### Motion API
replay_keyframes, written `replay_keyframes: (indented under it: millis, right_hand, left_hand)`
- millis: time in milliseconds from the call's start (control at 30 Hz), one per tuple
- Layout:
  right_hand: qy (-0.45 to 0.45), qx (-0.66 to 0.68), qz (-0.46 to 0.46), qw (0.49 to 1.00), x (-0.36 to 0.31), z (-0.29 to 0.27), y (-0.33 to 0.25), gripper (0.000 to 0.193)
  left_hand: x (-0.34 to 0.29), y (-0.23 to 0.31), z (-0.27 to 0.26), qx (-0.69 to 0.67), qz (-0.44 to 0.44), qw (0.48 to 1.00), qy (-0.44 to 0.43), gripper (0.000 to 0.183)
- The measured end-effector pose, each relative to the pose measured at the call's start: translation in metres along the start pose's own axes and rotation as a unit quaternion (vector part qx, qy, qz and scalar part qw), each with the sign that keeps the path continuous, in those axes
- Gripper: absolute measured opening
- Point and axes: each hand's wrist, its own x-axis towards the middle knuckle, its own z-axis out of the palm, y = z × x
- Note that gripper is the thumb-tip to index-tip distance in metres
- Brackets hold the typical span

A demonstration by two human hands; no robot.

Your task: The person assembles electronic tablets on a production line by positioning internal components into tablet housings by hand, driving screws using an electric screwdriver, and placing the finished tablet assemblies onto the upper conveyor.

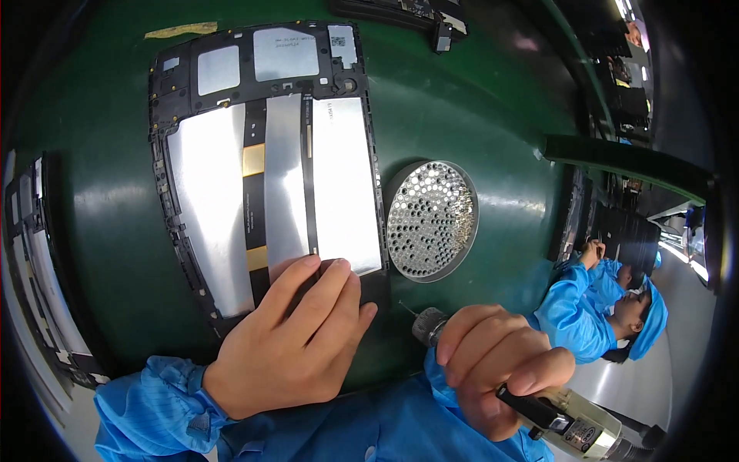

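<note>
An opened tablet (346, 177), its back off, lies on the green work surface with silver battery panels and a black frame showing. Across its lower end rests my left hand (300, 339), fingers stretched out with the tips on the battery panels, gripping nothing. My right hand (500, 362) is closed around an electric screwdriver (581, 431); its thin bit points up and left, apart from the tablet. Just right of the tablet sits a round metal dish (427, 223) with a perforated plate, and small screws (464, 219) are gathered along its right side.
Another opened tablet (46, 269) stands at the left edge. Dark device parts (443, 31) lie at the far edge, near a yellowish strip (181, 31). A dark green bar (627, 162) crosses the right side. Beyond it, a person in blue (593, 308) works at black parts.
</note>
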Motion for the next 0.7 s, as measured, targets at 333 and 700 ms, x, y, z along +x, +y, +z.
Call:
replay_keyframes:
  millis: [333,700]
  right_hand:
    - [-0.007,-0.004,0.023,1.000,-0.0003,0.0044,0.0029,0.028]
    - [-0.020,-0.007,0.006,1.000,0.0010,0.0069,0.0067,0.029]
  left_hand:
    - [-0.0007,0.0003,0.0048,0.017,0.008,1.000,0.009,0.019]
    - [-0.0014,-0.0003,0.0062,0.013,0.008,1.000,0.014,0.017]
